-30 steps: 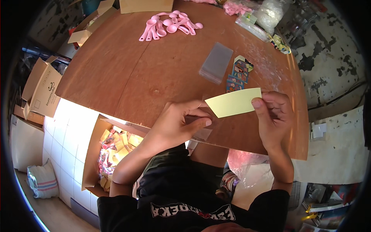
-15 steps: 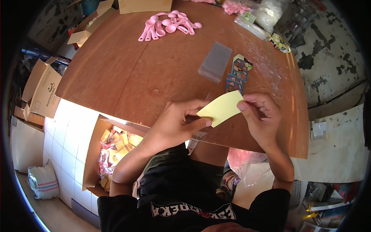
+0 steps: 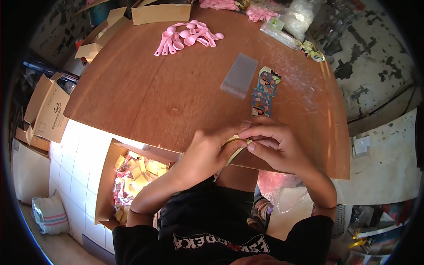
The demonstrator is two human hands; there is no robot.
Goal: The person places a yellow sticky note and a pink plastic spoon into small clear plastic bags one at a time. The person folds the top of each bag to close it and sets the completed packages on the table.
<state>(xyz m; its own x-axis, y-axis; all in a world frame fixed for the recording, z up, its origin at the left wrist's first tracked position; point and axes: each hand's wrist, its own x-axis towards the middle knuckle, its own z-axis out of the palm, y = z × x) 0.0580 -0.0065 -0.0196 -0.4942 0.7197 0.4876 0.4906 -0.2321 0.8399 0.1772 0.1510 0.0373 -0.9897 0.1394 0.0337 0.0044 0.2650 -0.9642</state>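
Note:
A pale yellow card (image 3: 234,154) is bent into a curve between my two hands, close above the table's near edge. My left hand (image 3: 211,148) pinches it from the left, thumb along the card. From the other side my right hand (image 3: 273,142) grips its edge between thumb and fingers; the fingers of both hands hide part of the card. Just beyond them lie overlapping blue printed cards (image 3: 261,106) with colourful pictures. A stack of clear plastic bags (image 3: 239,76) rests to the left of those cards.
Pink measuring spoons (image 3: 190,39) lie heaped at the wooden table's (image 3: 128,88) far side. Crumpled clear film (image 3: 304,84) spreads at right. An open carton (image 3: 104,190) of small packets stands below the near left edge. Another cardboard box (image 3: 161,13) sits at the back.
The yellow card was held out nearly flat; now it is curved up. My right hand has come in toward my left, and both hands sit nearer to my body.

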